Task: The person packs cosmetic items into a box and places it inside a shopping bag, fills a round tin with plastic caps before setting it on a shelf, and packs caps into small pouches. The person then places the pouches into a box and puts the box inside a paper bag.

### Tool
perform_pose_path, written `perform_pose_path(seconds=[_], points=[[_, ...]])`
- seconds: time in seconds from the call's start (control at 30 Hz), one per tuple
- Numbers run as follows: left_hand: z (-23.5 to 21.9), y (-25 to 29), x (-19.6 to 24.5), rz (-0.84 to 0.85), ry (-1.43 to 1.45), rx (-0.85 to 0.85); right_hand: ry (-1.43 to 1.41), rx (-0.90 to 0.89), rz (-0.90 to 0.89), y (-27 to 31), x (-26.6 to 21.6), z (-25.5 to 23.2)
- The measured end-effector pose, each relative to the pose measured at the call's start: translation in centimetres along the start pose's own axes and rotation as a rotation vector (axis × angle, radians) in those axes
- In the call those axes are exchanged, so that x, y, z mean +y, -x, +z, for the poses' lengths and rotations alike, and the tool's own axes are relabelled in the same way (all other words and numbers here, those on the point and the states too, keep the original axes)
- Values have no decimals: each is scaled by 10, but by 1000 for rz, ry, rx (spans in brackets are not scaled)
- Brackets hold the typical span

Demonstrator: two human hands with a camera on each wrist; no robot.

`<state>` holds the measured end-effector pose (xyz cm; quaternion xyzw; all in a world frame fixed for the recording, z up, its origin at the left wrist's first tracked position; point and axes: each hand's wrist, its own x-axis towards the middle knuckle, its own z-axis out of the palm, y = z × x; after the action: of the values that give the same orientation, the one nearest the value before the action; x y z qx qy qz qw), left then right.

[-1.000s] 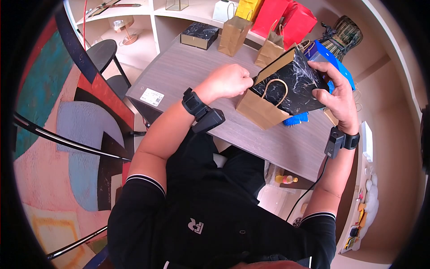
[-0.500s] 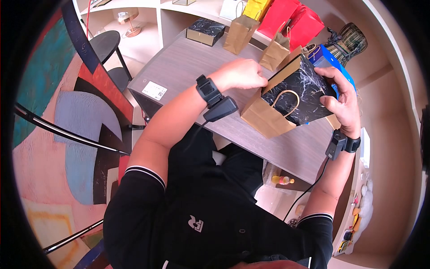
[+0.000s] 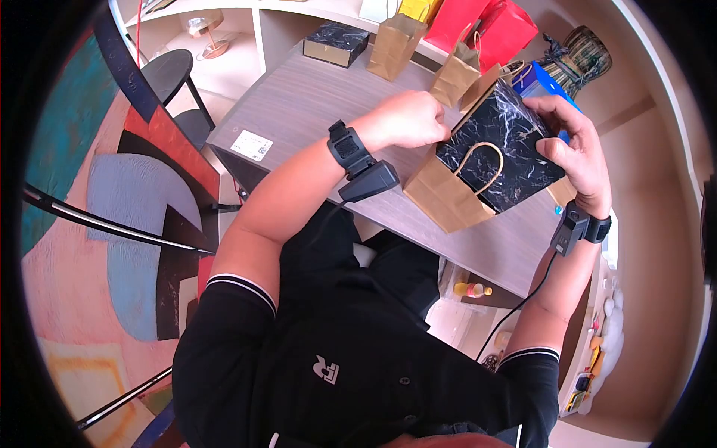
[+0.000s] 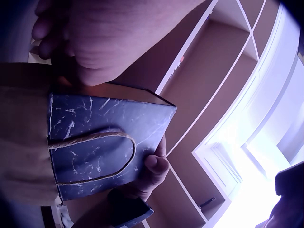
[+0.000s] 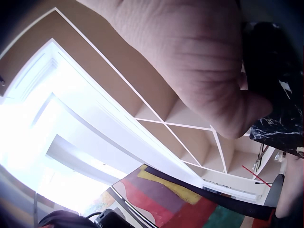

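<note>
A black marbled box (image 3: 515, 142) with gold sides sits partway in the mouth of a brown paper bag (image 3: 452, 198), tilted over the desk. My right hand (image 3: 579, 149) grips the box's outer end, thumb on the marbled face. At the bag's left edge, my left hand (image 3: 407, 122) pinches the rim with curled fingers; its fingertips are mostly hidden. The twisted handle (image 4: 134, 142) loops across the marbled face in the left wrist view. The box's lower end is hidden inside the bag.
Another marbled box (image 3: 336, 45) stands at the desk's far left, beside upright brown bags (image 3: 396, 46). Red bags (image 3: 508, 33) and a blue bag (image 3: 549, 82) are behind. A white label (image 3: 252, 145) marks the desk (image 3: 299, 97). A bottle (image 3: 472, 290) lies below its front edge.
The box and bag have shifted slightly right and nearer me, and the marbled face has turned more upward. Both hands have moved along, keeping hold.
</note>
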<state>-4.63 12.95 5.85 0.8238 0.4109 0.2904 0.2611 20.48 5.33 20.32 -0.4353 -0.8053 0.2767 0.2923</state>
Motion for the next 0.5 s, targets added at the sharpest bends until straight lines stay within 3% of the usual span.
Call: perform_pose_path(seconds=[0.43,0.5], points=[[3,0,-12,-60,189,-91,51,9,5,4,5,11],[9,0,-19,-44,430,-144,189,27,-44,4,3,19]])
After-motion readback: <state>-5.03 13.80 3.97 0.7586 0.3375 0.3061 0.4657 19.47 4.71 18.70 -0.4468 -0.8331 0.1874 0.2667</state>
